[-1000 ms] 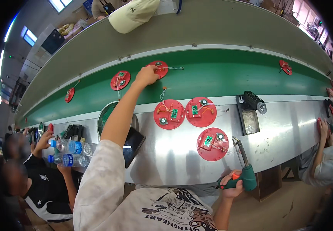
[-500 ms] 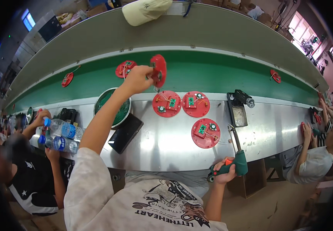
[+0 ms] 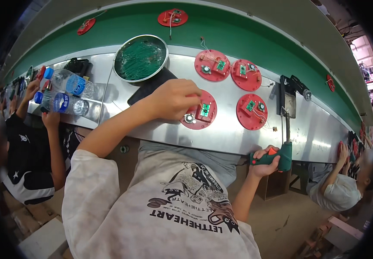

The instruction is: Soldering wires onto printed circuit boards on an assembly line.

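My left hand (image 3: 178, 100) pinches the left edge of a red round disc (image 3: 209, 116), which lies on the metal bench near its front edge. The disc carries a small green circuit board and a round silver part; the fingers partly cover it. In my right hand (image 3: 266, 161) is a green soldering gun (image 3: 285, 156) with an orange trigger, its long tip pointing away from me toward a black stand (image 3: 291, 102). Three similar discs lie nearby: one disc (image 3: 212, 64) at the back, another (image 3: 246, 75) beside it, and a third (image 3: 252, 111) nearer the gun, all with thin wires.
A round metal bowl (image 3: 166, 64) of thin green strands stands behind my left forearm, with a dark flat slab (image 3: 150, 87) next to it. Along the back, a green belt (image 3: 229, 34) carries more red discs (image 3: 172, 17). Plastic bottles (image 3: 72, 84) and co-workers flank me.
My left hand has brought a red disc from above the green belt down onto the bench near me. The view has shifted; my right hand still grips the soldering gun.
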### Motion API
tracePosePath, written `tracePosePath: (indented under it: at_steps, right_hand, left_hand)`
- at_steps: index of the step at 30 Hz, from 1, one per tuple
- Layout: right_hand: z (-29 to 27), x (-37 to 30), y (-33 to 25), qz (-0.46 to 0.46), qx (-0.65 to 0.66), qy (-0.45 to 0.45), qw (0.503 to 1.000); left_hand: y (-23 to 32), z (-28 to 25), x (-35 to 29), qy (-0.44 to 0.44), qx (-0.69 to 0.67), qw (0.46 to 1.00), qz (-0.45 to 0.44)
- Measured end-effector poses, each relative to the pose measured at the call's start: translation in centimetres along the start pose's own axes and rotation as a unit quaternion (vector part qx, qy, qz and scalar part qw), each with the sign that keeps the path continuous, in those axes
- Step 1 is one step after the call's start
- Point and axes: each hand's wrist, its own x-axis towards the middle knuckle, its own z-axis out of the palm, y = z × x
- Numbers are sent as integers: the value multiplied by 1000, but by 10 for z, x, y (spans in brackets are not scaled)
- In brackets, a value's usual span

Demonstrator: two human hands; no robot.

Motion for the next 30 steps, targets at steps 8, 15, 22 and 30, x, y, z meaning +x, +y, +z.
tracePosePath:
  at_steps: [8,15,22,30]
  right_hand:
    - [7,-6,0,-10,-12,3,1000]
    - [-12,-6,6,22,32,20,999]
    - [-11,-1,-3,0,-6,9,1000]
    - [-3,-3,1,-4,-19,8,1000]
  left_hand:
    - [8,27,-17,44,3,996,-82]
    - [13,31,-19,67,48,994,-75]
    - [8,36,-25,77,30,993,-86]
    - [-1,-24,-9,127,-57,965,-221]
